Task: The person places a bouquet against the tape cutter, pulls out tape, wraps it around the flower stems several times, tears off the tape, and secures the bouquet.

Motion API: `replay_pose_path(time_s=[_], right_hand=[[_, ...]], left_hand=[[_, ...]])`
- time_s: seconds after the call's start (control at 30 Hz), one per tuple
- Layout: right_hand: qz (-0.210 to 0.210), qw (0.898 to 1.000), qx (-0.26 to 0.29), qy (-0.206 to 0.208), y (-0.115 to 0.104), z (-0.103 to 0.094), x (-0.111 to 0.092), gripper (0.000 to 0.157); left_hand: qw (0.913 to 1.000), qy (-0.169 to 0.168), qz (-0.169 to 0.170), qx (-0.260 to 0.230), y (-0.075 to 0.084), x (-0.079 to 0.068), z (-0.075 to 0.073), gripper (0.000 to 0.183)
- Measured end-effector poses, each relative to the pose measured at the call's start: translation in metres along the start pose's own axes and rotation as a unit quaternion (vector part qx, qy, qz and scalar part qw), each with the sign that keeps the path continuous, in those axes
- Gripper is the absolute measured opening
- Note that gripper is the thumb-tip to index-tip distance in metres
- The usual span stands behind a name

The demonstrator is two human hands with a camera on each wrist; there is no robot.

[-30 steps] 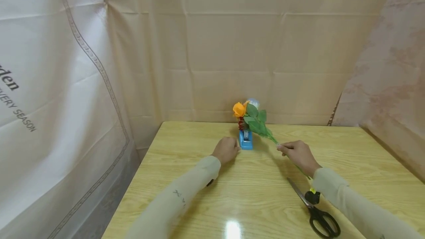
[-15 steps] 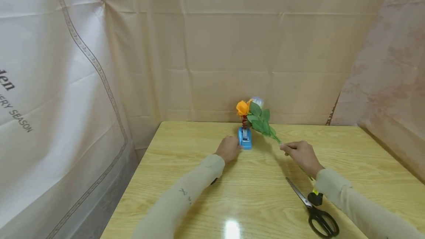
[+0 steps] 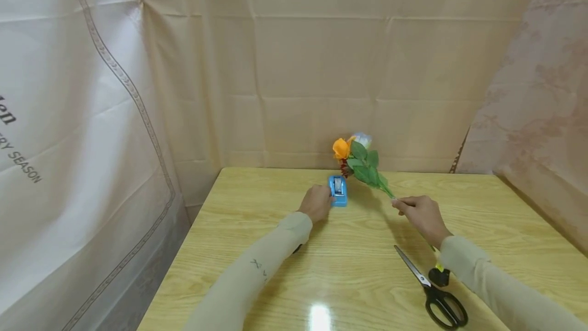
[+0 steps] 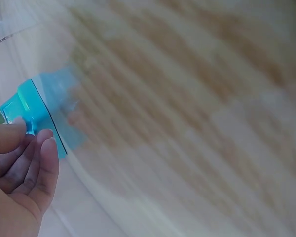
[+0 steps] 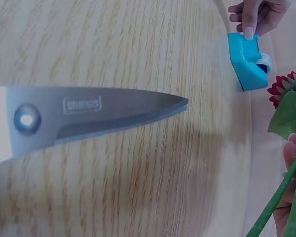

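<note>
My left hand (image 3: 317,203) is at the near left side of a blue tape dispenser (image 3: 338,191) near the table's back edge. In the left wrist view its thumb and curled fingers (image 4: 42,148) grip the edge of the dispenser. My right hand (image 3: 421,217) pinches the green stems of a small bunch of artificial flowers. An orange rose (image 3: 341,148), a pale bluish-white flower (image 3: 362,140), green leaves (image 3: 365,162) and a dark red flower (image 5: 285,86) make up its head. The bunch leans left, just right of the dispenser, its stems running back under my right wrist.
Black-handled scissors (image 3: 444,305) lie closed on the wooden table (image 3: 358,259), tip pointing away, left of my right forearm. Beside them is a small black object (image 3: 439,276) with a yellow part. Cloth sheets (image 3: 317,60) hang behind the table and at both sides.
My right hand has drawn the flowers a little to the right, away from behind the tape dispenser. My left hand has come slightly right, closer against the dispenser.
</note>
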State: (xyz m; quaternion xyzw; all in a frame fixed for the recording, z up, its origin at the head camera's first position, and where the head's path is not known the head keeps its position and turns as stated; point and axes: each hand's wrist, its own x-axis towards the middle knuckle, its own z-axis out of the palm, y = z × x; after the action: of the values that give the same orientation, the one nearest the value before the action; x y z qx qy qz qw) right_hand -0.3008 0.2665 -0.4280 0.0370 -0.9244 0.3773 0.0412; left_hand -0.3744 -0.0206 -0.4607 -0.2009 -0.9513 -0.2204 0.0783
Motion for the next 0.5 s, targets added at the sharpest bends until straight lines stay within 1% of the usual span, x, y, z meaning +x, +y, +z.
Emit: replay_pose_path(time_s=[0.3, 0.5], right_hand=[[0.017, 1.000, -0.005, 0.003, 0.005, -0.007, -0.003, 0.061], [0.025, 1.000, -0.012, 0.006, 0.012, -0.012, -0.004, 0.062]], left_hand=[[0.9999, 0.009, -0.007, -0.008, 0.004, -0.001, -0.001, 0.023], [0.9999, 0.011, -0.002, -0.007, 0.003, -0.002, 0.000, 0.021]])
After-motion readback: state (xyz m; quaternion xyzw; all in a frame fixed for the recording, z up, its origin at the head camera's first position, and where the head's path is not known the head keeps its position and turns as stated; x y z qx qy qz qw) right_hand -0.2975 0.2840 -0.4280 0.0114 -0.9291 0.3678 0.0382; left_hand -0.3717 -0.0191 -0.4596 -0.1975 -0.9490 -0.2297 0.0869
